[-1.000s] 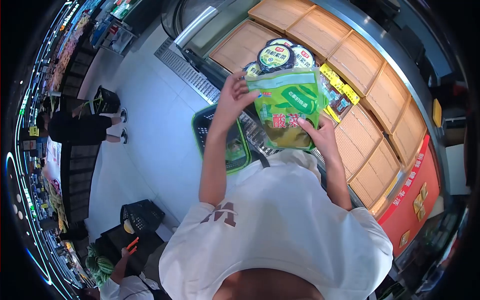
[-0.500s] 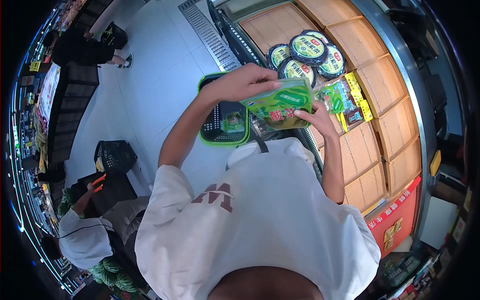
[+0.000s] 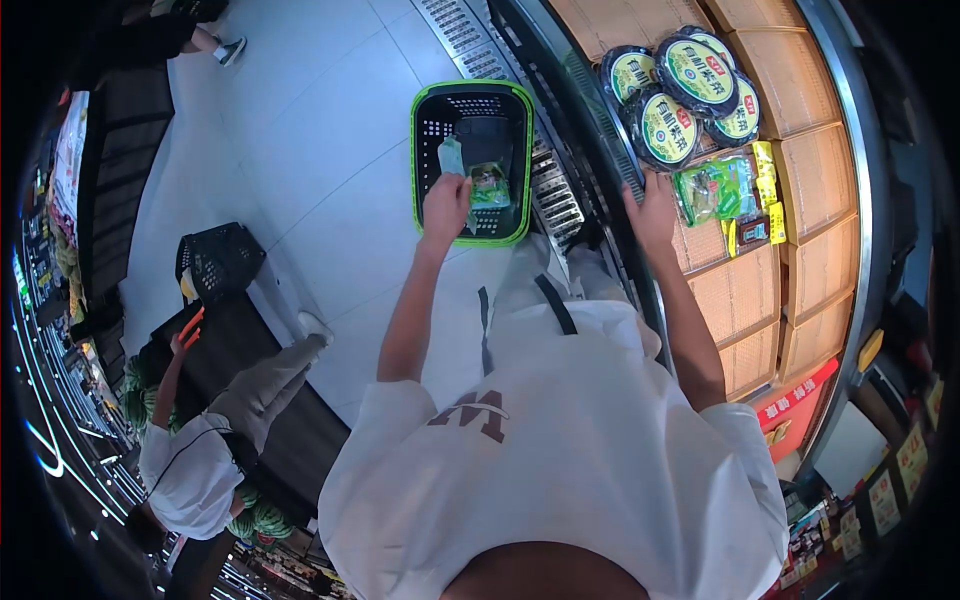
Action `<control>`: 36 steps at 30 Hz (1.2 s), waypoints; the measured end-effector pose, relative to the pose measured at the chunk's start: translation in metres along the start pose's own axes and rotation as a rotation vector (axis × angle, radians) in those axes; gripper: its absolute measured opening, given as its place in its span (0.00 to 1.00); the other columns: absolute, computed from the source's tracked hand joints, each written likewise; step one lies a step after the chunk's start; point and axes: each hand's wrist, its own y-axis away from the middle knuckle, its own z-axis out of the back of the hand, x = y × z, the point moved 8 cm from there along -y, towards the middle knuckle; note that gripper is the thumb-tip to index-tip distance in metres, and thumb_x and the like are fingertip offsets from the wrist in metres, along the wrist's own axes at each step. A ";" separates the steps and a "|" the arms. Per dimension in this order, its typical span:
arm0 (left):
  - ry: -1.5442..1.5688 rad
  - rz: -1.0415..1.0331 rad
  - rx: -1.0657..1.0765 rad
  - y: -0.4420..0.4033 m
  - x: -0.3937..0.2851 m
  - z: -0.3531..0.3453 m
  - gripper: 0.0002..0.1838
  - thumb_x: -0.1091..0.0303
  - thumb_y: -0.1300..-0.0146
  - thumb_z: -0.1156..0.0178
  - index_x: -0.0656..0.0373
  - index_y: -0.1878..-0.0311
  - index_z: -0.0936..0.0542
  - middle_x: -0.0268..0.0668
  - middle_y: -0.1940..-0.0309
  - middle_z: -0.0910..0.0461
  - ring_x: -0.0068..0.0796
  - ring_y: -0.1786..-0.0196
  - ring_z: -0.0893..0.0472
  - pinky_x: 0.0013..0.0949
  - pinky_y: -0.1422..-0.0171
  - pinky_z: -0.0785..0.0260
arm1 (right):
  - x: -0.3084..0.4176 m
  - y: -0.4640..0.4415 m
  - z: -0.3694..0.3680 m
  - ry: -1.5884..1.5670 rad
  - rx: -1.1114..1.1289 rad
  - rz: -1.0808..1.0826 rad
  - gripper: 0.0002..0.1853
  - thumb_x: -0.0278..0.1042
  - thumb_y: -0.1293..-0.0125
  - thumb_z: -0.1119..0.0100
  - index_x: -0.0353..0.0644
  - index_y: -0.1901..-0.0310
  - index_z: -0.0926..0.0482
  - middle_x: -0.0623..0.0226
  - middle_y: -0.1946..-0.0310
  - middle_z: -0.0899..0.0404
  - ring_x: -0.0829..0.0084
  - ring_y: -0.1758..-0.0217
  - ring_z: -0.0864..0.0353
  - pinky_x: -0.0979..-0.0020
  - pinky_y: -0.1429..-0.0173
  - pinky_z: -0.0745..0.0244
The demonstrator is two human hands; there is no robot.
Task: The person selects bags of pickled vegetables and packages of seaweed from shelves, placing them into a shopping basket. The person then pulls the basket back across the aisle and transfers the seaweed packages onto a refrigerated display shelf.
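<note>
My left hand (image 3: 447, 207) reaches down into a black shopping basket (image 3: 421, 165) with a bright green rim, standing on the floor. It is closed on a green food packet (image 3: 450, 155), seen nearly edge-on. Beside that hand, another green packet (image 3: 489, 186) with a clear window lies on the basket bottom. My right hand (image 3: 655, 212) rests at the edge of the display case (image 3: 622, 160), thumb apart from the fingers and nothing held. Close by it are green-and-clear packets (image 3: 716, 190) and a stack of round dark packages (image 3: 697, 77) with pale labels.
Tan woven trays (image 3: 735, 290) line the case, with yellow tags (image 3: 766, 172) near the packets. A metal floor grate (image 3: 556, 190) runs beside the basket. At left, a person in a white shirt (image 3: 190, 465) holds something orange near another black basket (image 3: 222, 260).
The green packet has moved from above the case edge down into the basket with my left hand. My right hand has let go of it and now rests on the case edge.
</note>
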 end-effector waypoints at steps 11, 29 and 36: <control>0.362 0.953 0.132 0.030 0.346 -0.279 0.18 0.57 0.31 0.44 0.64 0.64 0.15 0.43 0.76 0.15 0.36 0.72 0.13 0.40 0.61 0.23 | -0.004 -0.008 -0.021 -0.044 0.139 -0.217 0.14 0.33 0.33 0.36 0.34 0.51 0.24 0.51 0.61 0.23 0.52 0.58 0.23 0.58 0.52 0.28; 0.368 0.597 0.519 0.093 0.290 -0.339 0.11 0.63 0.37 0.39 0.61 0.62 0.17 0.41 0.73 0.16 0.30 0.70 0.15 0.36 0.65 0.23 | 0.004 -0.012 -0.011 0.005 0.140 -0.204 0.18 0.38 0.33 0.35 0.33 0.49 0.24 0.49 0.59 0.22 0.49 0.54 0.22 0.58 0.49 0.26; 0.653 0.710 0.624 0.064 0.143 -0.276 0.09 0.66 0.37 0.38 0.62 0.60 0.21 0.38 0.73 0.20 0.25 0.76 0.22 0.29 0.72 0.28 | -0.085 0.010 -0.030 -0.995 -0.091 -0.536 0.22 0.49 0.29 0.39 0.35 0.49 0.23 0.59 0.57 0.18 0.67 0.52 0.19 0.65 0.49 0.25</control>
